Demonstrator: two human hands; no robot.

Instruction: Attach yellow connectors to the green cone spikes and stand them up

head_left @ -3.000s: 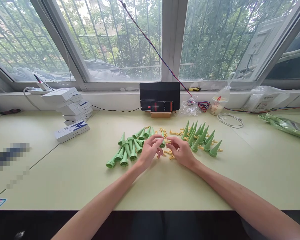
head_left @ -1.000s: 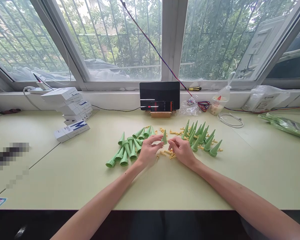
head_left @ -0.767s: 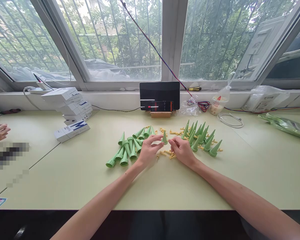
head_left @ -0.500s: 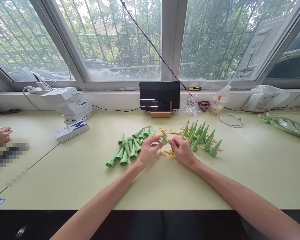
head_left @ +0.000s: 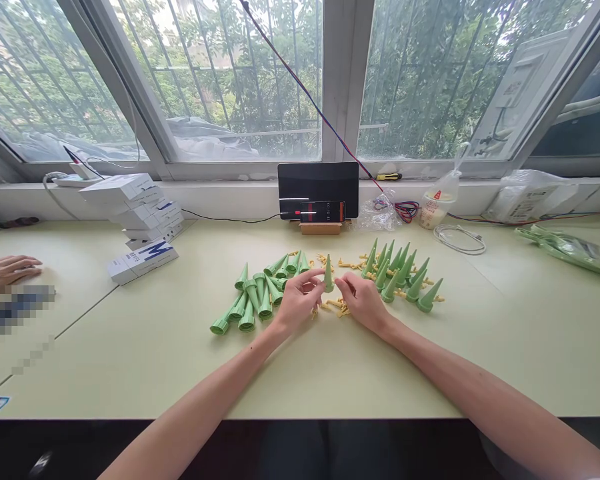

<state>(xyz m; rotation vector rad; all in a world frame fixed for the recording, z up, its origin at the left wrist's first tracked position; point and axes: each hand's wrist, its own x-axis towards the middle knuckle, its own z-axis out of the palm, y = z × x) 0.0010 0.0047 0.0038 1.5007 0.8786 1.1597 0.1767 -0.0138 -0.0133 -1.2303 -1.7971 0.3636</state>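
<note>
A green cone-shaped plastic spike (head_left: 329, 272), like a plant watering spike, stands point-up between the fingers of my left hand (head_left: 300, 297). My right hand (head_left: 364, 299) is closed in a pinch beside the spike's base; whatever its fingertips hold is hidden. To the left lies a pile of green spikes (head_left: 251, 293), many with their open round ends facing me. On the right, several spikes (head_left: 404, 270) stand point-up with small yellow pieces at their bases. Loose yellow pieces (head_left: 337, 305) lie between and behind my hands.
White boxes (head_left: 140, 207) are stacked at the back left. A phone (head_left: 323, 212) leans against a black screen (head_left: 317, 180) behind the work. A bagged cup (head_left: 437, 203) and coiled white cable (head_left: 460, 240) are back right. Another person's hand (head_left: 13, 270) rests at far left.
The spike in my left hand now shows more of its length and stands straighter between my hands. At far left, the other person's hand has moved right and flattened onto the table.
</note>
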